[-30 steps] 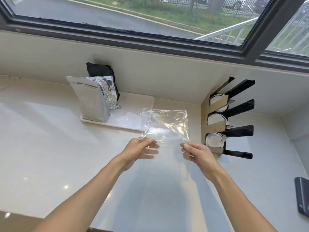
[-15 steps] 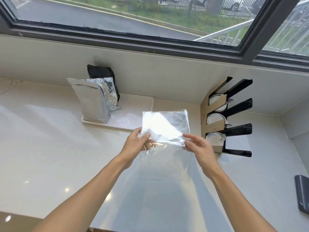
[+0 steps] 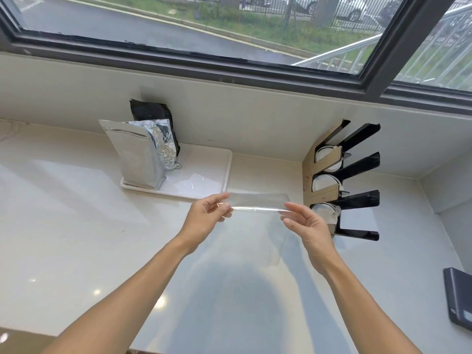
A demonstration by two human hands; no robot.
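Observation:
A clear plastic bag (image 3: 258, 227) hangs in the air over the pale counter (image 3: 76, 238), stretched between both hands. My left hand (image 3: 207, 217) pinches its top left corner between thumb and fingers. My right hand (image 3: 305, 224) pinches the top right corner the same way. The bag's top edge runs level between the two hands and its body drops down toward me, nearly see-through.
A white tray (image 3: 212, 172) at the back holds a silver pouch (image 3: 135, 157), a crumpled foil bag (image 3: 166, 146) and a black bag (image 3: 150, 111). A black and cardboard rack (image 3: 342, 185) with round lids stands right. A dark device (image 3: 459, 297) lies at the right edge.
The bag stood up above my hands a second ago; its upper part has folded forward and down, so it now hangs below my fingers. Both hands rose slightly and moved apart.

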